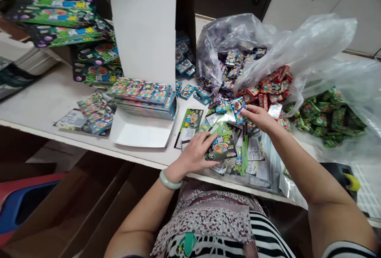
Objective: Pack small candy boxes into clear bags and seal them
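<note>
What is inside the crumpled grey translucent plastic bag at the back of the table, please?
Small purple and blue foil packets fill the open mouth of the grey plastic bag and spill forward. The cloudy plastic hides whatever lies deeper.

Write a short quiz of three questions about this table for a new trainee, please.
1. True or false: the left hand rests on a green-and-black pack.
2. The small packet pinched by the right hand is: A red, B blue, C yellow?
3. Fill in: the left wrist wears a pale green ____.
Key: 1 true; 2 B; 3 bangle.
</note>
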{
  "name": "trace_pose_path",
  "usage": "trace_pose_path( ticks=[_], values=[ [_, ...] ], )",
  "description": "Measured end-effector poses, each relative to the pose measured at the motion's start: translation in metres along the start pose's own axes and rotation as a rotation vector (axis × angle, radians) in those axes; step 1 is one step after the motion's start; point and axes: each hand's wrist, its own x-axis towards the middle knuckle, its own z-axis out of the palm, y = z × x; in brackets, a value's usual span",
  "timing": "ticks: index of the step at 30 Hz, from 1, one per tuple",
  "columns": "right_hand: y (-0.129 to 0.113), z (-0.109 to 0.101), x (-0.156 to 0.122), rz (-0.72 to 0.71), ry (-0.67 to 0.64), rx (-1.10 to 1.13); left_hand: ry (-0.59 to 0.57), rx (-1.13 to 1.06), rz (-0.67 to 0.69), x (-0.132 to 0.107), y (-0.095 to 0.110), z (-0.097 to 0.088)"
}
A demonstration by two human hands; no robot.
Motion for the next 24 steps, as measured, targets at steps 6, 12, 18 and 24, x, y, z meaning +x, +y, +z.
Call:
trace_pose_path(
  ticks=[6, 12, 18, 24],
  values=[
    [0.005, -0.038, -0.061, -0.191, -0.201, -0.307, 0.079, 0.042, -0.02, -0.005, 0.0, -0.007],
    [-0.001, -0.039, -0.077, -0.245, -0.203, -0.887, 0.025, 0.084, -0.038, 0.003, 0.011, -0.01],
    [0.033, -0.015, -0.12, -0.076, 0.057, -0.897, 0.023, 0.087, -0.065, -0.004, 0.015, -0.012],
    [0.044, -0.005, -0.144, -0.283, 0.188, -0.691, 0.004, 0.029, -0.01, 0.002, 0.019, -0.007]
  ],
)
